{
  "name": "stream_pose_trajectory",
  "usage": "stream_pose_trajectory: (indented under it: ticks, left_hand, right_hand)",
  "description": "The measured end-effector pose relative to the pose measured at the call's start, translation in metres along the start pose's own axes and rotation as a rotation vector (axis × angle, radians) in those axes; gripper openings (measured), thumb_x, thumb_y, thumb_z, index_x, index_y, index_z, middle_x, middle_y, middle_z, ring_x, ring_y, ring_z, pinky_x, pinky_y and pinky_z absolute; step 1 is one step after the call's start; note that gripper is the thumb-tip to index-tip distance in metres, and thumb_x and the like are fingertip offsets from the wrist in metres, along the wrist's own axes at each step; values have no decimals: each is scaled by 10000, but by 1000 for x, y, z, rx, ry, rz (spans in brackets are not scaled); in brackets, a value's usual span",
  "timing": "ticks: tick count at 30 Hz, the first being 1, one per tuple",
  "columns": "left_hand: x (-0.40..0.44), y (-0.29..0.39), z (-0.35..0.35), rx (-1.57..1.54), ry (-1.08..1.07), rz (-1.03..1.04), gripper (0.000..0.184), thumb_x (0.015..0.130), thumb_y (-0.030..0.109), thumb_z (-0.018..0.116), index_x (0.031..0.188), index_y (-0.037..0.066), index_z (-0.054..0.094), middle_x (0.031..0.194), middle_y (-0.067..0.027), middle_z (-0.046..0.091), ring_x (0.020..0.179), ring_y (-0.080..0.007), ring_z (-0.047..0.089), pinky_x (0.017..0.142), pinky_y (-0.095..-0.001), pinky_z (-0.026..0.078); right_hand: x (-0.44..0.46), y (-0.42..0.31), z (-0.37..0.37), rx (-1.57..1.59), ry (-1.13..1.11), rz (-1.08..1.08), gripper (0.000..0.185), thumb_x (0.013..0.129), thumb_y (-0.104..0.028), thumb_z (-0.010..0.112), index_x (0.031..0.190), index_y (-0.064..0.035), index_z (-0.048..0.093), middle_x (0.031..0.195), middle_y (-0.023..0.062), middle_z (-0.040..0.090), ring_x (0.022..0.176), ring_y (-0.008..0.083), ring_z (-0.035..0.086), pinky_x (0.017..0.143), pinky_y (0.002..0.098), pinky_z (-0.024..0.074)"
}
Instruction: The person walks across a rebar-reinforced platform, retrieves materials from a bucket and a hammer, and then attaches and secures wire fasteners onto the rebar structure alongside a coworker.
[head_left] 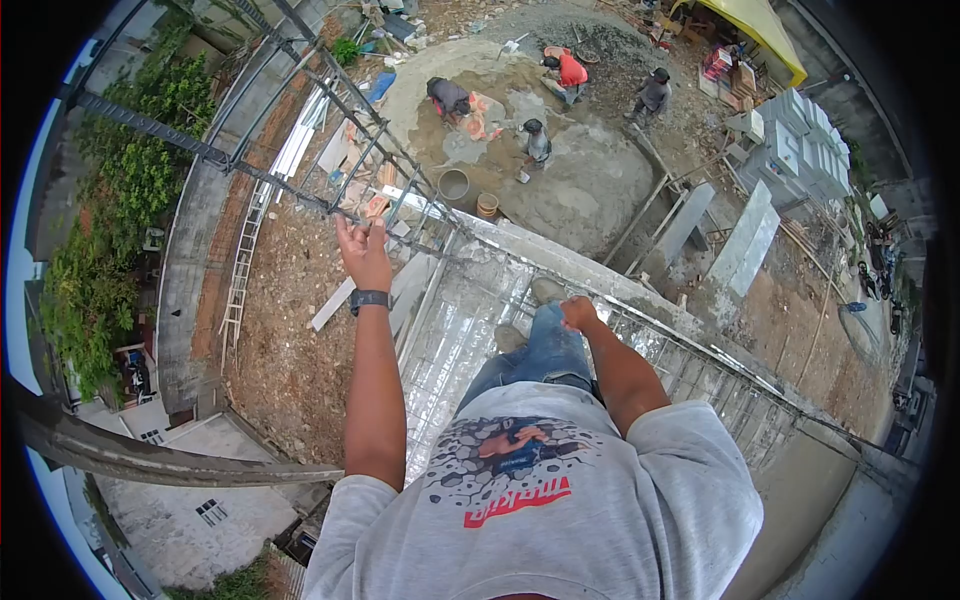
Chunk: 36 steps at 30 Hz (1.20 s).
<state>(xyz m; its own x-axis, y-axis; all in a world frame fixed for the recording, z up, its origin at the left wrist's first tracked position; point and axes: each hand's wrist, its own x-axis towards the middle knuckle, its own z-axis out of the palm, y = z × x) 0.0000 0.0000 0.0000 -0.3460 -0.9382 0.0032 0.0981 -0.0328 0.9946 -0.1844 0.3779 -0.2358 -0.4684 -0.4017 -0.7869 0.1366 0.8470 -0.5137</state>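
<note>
My left hand is stretched forward, a dark watch on its wrist. Its fingers and thumb are apart, close to the lower bars of a metal scaffold frame; whether they touch the bars is unclear. Over my jeans, near the knee, my right hand is curled into a fist, with nothing visible in it. My shoes stand on a high ledge covered with a shiny grid-like surface.
A concrete beam edge runs ahead of my feet, with a drop beyond. Several people work below around wet concrete, near a round bucket. A ladder leans at the left. Grey stacked blocks stand at the right.
</note>
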Motion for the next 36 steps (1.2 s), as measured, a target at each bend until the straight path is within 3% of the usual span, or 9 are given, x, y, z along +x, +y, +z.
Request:
stream_pose_trajectory:
  ticks: [5,8,17,19,20,24,27,33,36]
  left_hand:
    - [-3,0,2,-26,2,10,912,940,63,716,1619,3,109,925,-12,523,840,-101,560,760,-271,510]
    - [-1,0,1,-28,22,0,903,936,54,715,1613,-5,120,924,-12,519,847,-100,558,751,-266,501]
    - [1,-7,-3,0,40,24,871,954,63,691,1609,-18,122,989,-27,533,882,-113,567,767,-272,517]
    - [11,-21,-16,67,11,5,873,956,84,711,1607,-3,136,1138,-135,608,955,-148,633,752,-275,562]
    - [12,-18,-17,98,5,-8,861,964,89,704,1606,-2,138,1198,-173,604,988,-169,647,766,-294,572]
    - [25,-30,-27,187,20,15,851,982,231,717,1594,-5,175,1293,-246,591,966,-227,664,772,-330,574]
    - [19,-14,-14,311,31,102,877,966,267,729,1564,-80,189,1125,-209,670,959,-222,667,761,-302,583]
    - [21,-14,-4,406,97,165,847,965,273,705,1549,-102,220,925,-143,700,875,-205,652,710,-338,556]
    - [19,-8,-1,419,83,170,853,964,265,699,1555,-99,203,938,-132,691,847,-206,643,694,-334,542]
  right_hand:
    - [-10,-10,0,36,34,13,457,991,-346,520,764,5,705,657,108,700,508,210,636,500,375,509]
    - [-3,-8,-1,88,8,1,311,987,-270,581,1036,27,662,701,158,696,452,198,601,385,353,438]
    - [-6,6,-8,104,40,26,300,981,-252,554,1004,18,683,711,134,717,479,230,629,433,384,482]
    - [47,61,8,-573,-57,-492,205,900,-216,607,931,-56,732,726,113,734,551,280,673,531,419,539]
    - [45,67,8,-667,-14,-529,186,873,-204,613,869,-56,726,707,120,726,550,278,676,536,421,540]
    - [47,55,35,-232,106,-197,181,761,-158,638,624,-59,702,631,148,693,545,272,688,553,428,545]
    - [33,39,44,-109,121,-76,152,679,-121,650,550,-55,697,664,178,708,598,298,714,593,448,561]
    - [-30,17,14,-23,206,44,180,707,-136,628,672,3,738,773,240,728,767,366,748,684,489,577]
    - [-66,16,-10,55,209,101,328,836,-204,549,627,-20,722,734,224,723,725,377,728,774,486,575]
